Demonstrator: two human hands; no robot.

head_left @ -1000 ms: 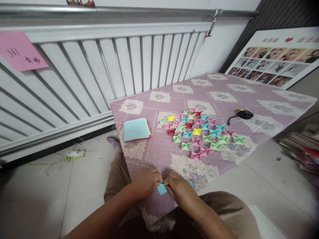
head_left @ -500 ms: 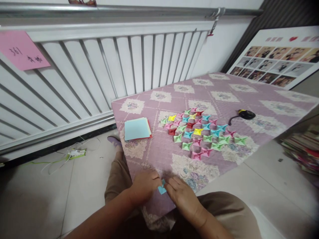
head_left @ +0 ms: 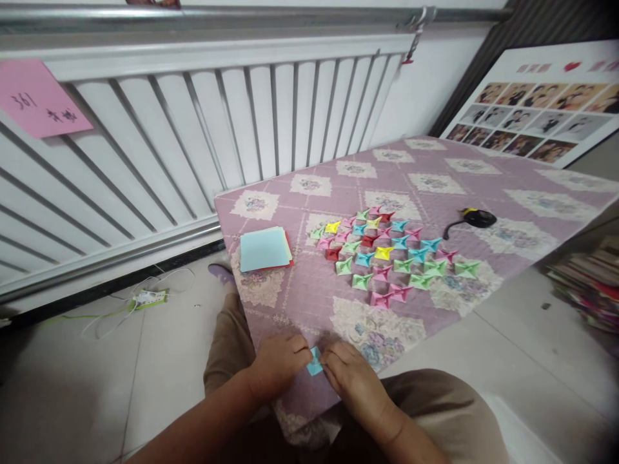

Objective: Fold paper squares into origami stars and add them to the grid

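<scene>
A small folded piece of blue paper (head_left: 314,362) lies near the table's front corner, between my two hands. My left hand (head_left: 281,362) is closed, its fingertips on the paper's left edge. From the right, my right hand (head_left: 349,370) pinches the paper's other edge with curled fingers. Further up the table stand rows of several small folded paper pieces (head_left: 383,253) in green, pink, blue, yellow and red. To their left is a stack of square paper sheets (head_left: 264,249), light blue on top, with cream and red edges showing.
A black object with a curved cord (head_left: 478,219) lies on the patterned tablecloth (head_left: 314,309) at the right. Behind the table are a white radiator (head_left: 285,122) and a photo board (head_left: 541,116). A power strip (head_left: 147,298) is on the floor.
The fingers of both hands have shifted slightly around the blue paper, which shows a little more between them. The view has tilted slightly.
</scene>
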